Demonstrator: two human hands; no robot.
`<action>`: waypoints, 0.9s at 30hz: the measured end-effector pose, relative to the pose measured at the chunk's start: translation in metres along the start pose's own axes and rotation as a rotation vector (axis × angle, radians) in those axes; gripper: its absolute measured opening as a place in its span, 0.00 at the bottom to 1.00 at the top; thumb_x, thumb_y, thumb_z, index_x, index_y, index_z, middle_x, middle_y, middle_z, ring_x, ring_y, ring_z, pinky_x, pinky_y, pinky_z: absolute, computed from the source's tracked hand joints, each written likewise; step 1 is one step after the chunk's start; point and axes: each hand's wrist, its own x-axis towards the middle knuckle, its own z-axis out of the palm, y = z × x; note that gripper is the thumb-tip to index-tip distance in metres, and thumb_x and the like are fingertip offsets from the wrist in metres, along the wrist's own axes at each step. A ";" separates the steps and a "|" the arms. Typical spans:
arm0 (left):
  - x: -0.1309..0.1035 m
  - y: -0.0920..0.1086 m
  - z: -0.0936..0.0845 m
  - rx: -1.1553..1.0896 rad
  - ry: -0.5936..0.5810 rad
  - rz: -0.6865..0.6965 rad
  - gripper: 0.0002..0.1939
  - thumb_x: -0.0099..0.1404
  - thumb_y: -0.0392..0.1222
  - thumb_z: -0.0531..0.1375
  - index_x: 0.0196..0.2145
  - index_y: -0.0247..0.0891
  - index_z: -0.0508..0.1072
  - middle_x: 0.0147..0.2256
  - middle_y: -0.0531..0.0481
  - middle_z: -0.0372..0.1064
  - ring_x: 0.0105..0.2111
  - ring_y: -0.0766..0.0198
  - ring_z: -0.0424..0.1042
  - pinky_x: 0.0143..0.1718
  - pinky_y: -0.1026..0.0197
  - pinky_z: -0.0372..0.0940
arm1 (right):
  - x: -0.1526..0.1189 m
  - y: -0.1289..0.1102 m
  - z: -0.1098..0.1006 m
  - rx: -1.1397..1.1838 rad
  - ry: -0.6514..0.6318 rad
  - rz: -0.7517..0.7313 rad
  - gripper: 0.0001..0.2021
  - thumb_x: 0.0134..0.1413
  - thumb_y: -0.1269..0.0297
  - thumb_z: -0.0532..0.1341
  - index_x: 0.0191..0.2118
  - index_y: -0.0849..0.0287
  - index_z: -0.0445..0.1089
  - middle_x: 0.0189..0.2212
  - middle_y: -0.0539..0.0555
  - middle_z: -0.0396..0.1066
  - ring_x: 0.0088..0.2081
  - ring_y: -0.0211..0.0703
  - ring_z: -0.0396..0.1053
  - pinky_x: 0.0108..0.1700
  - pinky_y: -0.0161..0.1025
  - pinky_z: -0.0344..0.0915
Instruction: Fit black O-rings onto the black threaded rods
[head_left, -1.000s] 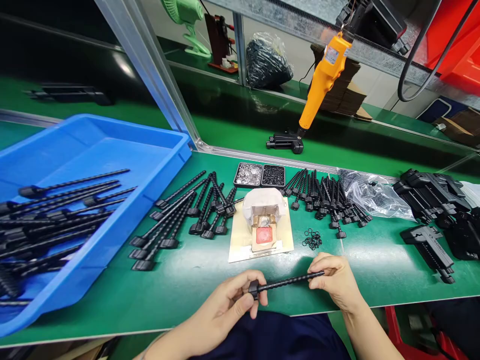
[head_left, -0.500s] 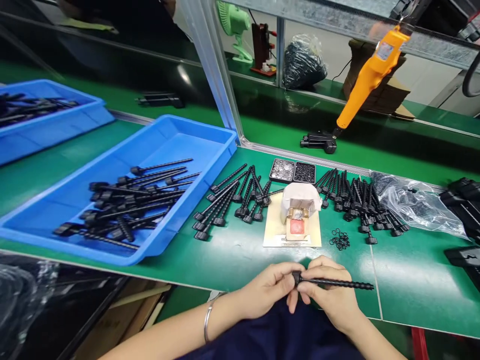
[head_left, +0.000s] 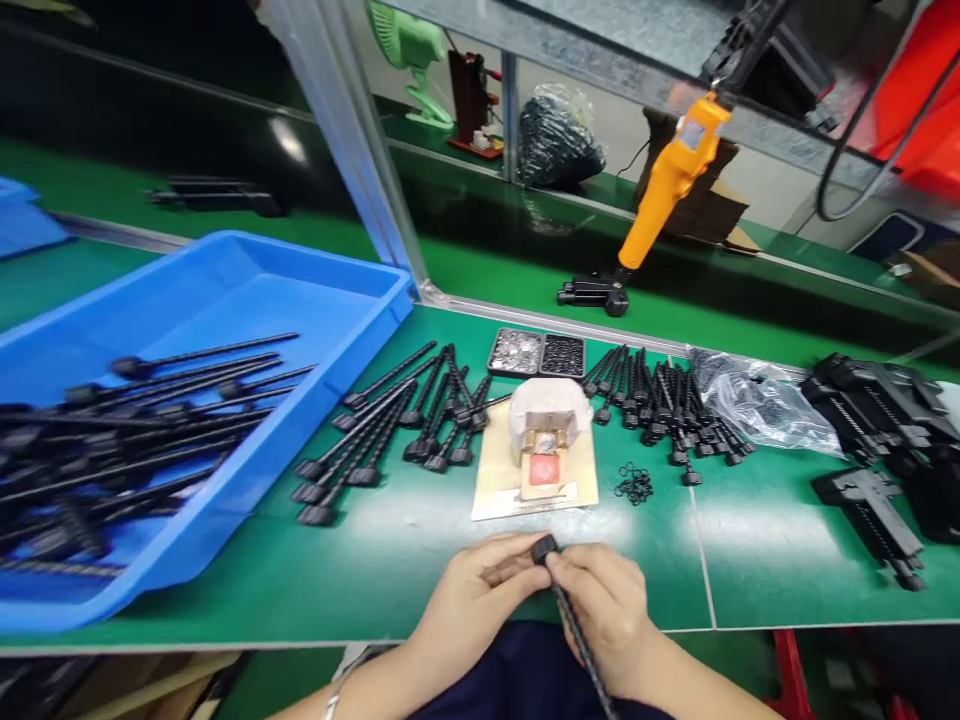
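Note:
A black threaded rod with a knob head (head_left: 582,640) is held in front of me at the table's near edge. My left hand (head_left: 484,585) pinches at the knob with thumb and forefinger. My right hand (head_left: 611,605) grips the shaft just below the knob, and the rod slants down toward me. Beyond the hands stands a small fixture (head_left: 546,470) with a white-wrapped top and a red pad, on a pale board. To its right lies a small heap of black rubber rings (head_left: 634,484). Similar knobbed rods (head_left: 360,440) lie in a group left of the fixture.
A blue bin (head_left: 315,285) with many rods sits at left. More rods (head_left: 675,400) lie right of the fixture, near a clear plastic bag (head_left: 772,405). Two small trays (head_left: 517,352) hold tiny parts. An orange electric screwdriver (head_left: 667,185) hangs overhead. Black housings (head_left: 874,510) are at right.
The rod has swung from nearly level to pointing steeply down toward me, both hands still on it. My view has shifted right, so the table things appear further left.

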 end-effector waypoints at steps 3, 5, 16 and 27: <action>0.002 -0.003 -0.006 0.151 0.085 0.074 0.21 0.54 0.60 0.67 0.34 0.41 0.82 0.34 0.46 0.81 0.33 0.51 0.80 0.37 0.54 0.78 | 0.006 -0.004 0.001 -0.012 0.028 -0.036 0.21 0.61 0.76 0.52 0.58 0.59 0.66 0.34 0.61 0.76 0.33 0.47 0.74 0.32 0.41 0.74; 0.004 -0.005 -0.009 0.259 0.123 0.161 0.19 0.56 0.61 0.65 0.33 0.42 0.82 0.34 0.47 0.81 0.33 0.51 0.80 0.37 0.56 0.78 | 0.009 -0.005 0.001 0.022 0.056 -0.043 0.22 0.59 0.77 0.50 0.56 0.59 0.67 0.33 0.59 0.75 0.31 0.44 0.73 0.32 0.39 0.74; -0.003 -0.007 -0.004 0.621 -0.098 0.535 0.13 0.71 0.36 0.49 0.46 0.41 0.71 0.36 0.48 0.73 0.35 0.63 0.75 0.37 0.66 0.72 | 0.036 0.000 -0.006 0.864 -0.249 1.167 0.31 0.13 0.50 0.79 0.29 0.61 0.72 0.19 0.45 0.70 0.21 0.34 0.67 0.24 0.30 0.64; -0.006 0.003 -0.005 0.560 -0.271 0.535 0.09 0.73 0.38 0.48 0.40 0.37 0.67 0.31 0.48 0.66 0.30 0.62 0.66 0.32 0.62 0.65 | 0.012 -0.009 -0.020 0.809 -0.236 0.910 0.12 0.51 0.61 0.70 0.38 0.60 0.71 0.22 0.48 0.71 0.24 0.36 0.73 0.29 0.30 0.72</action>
